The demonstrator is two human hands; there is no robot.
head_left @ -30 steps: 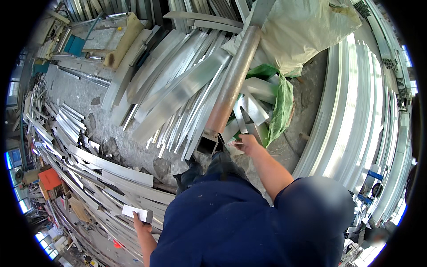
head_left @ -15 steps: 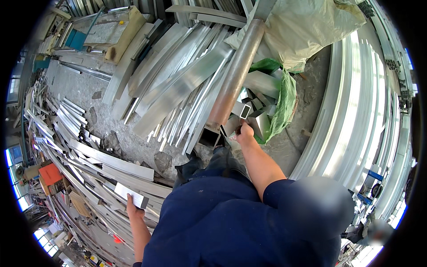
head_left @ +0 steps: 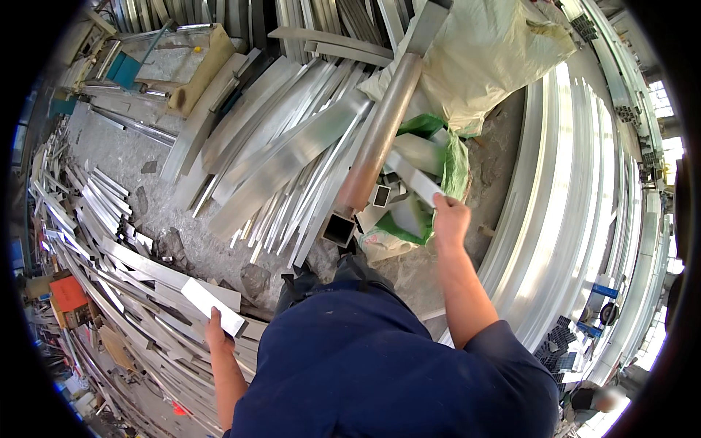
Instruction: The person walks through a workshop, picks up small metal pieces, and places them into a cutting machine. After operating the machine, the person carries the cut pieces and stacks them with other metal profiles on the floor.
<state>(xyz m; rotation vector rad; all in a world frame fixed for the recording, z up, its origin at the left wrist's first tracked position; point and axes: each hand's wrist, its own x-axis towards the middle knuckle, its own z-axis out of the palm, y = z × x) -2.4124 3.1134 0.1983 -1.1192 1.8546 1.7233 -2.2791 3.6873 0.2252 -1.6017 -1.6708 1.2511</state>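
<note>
My left hand [head_left: 217, 333] is closed round the lower end of a short silver rectangular metal tube [head_left: 213, 305], held out at my left above the long metal strips. My right hand [head_left: 451, 219] grips the near end of a flat-sided silver metal bar [head_left: 415, 179]. That bar slants away to the upper left, over the open green-edged sack [head_left: 456, 171]. Metal offcuts [head_left: 423, 155] fill the sack, partly hidden by the bar. A small rectangular tube [head_left: 381, 196] shows its open end beside the sack's left edge.
A thick brownish round pipe [head_left: 380, 135] and a square tube [head_left: 339, 230] lie in front of my legs. Long metal profiles [head_left: 292, 139] spread beyond them. More profiles [head_left: 562, 219] are stacked at the right, and strips [head_left: 153, 292] at the left. A large pale sack [head_left: 489, 62] stands behind.
My right hand has moved right from beside the small tube's end and now shows a metal bar in its grip. My left hand still holds its tube. The view has shifted slightly.
</note>
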